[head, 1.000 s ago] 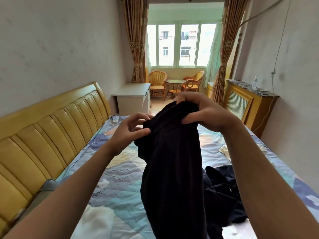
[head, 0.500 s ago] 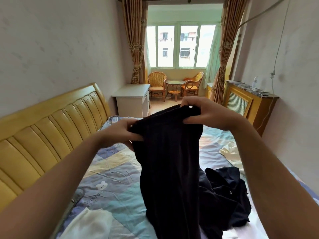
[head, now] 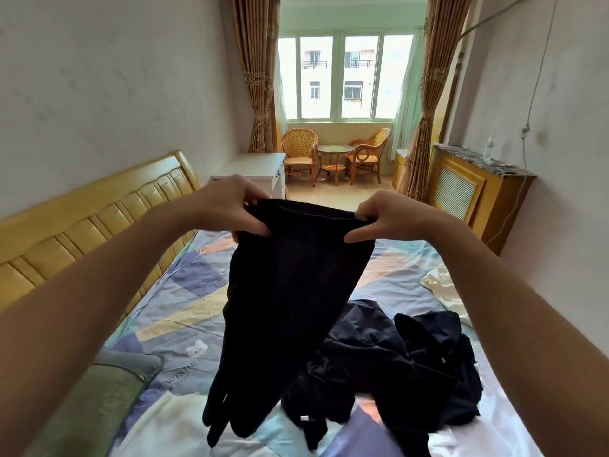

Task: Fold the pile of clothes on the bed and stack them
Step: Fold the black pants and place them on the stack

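A black garment point(head: 283, 308) hangs in the air over the bed point(head: 184, 308), stretched flat along its top edge. My left hand point(head: 230, 209) pinches the left corner of that edge, and my right hand point(head: 385, 217) pinches the right corner. Its lower end dangles just above the sheet. A crumpled heap of dark clothes point(head: 395, 367) lies on the bed below and to the right. A pale garment point(head: 441, 285) lies at the bed's right side, partly hidden by my right arm. White cloth point(head: 164, 423) lies at the near left.
A yellow padded headboard point(head: 82, 232) runs along the left. A green-grey pillow point(head: 105, 390) lies at the near left. A white bedside cabinet point(head: 257, 166), wicker chairs with a small table point(head: 334, 156) and a wooden radiator cover point(head: 478, 196) stand beyond the bed.
My hands have moved apart along the garment's top edge, spreading it from a bunched grip into a flat, wide hold. The garment now hangs open and taut.
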